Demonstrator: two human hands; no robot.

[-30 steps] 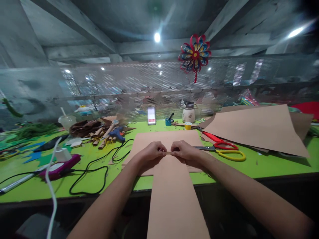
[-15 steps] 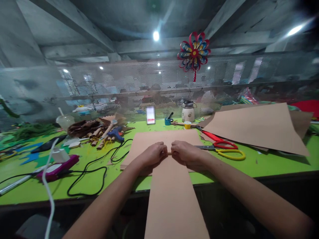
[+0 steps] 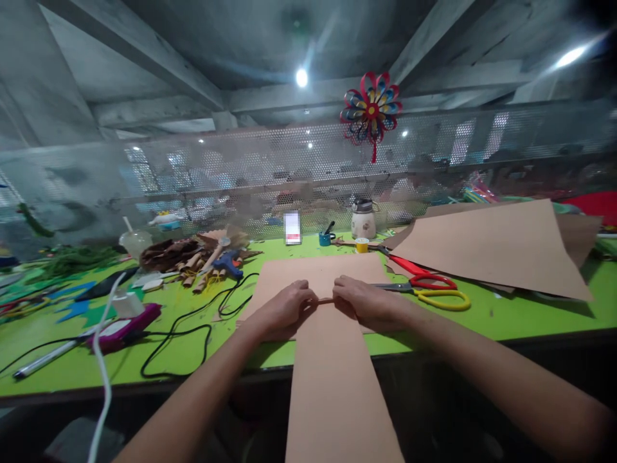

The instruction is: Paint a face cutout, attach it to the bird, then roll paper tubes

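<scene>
A long strip of brown paper (image 3: 337, 386) runs from the table edge toward me. Its far end is rolled up tightly, and both hands pinch that roll. My left hand (image 3: 283, 310) grips the left part of the roll, fingers curled. My right hand (image 3: 367, 302) grips the right part, fingers curled too. Under them lies a flat stack of brown sheets (image 3: 313, 273) on the green table (image 3: 506, 318).
Red scissors (image 3: 424, 276) and yellow scissors (image 3: 441, 298) lie right of my hands. Large brown sheets (image 3: 496, 247) are at right. A blue glue gun (image 3: 226, 262), paper rolls (image 3: 193, 273), black cable (image 3: 193, 331), a magenta device (image 3: 123, 326) and a white cable (image 3: 99, 379) are at left.
My hands have drawn slightly closer together on the rolled end of the strip. The view shifted a little; nothing else on the table moved.
</scene>
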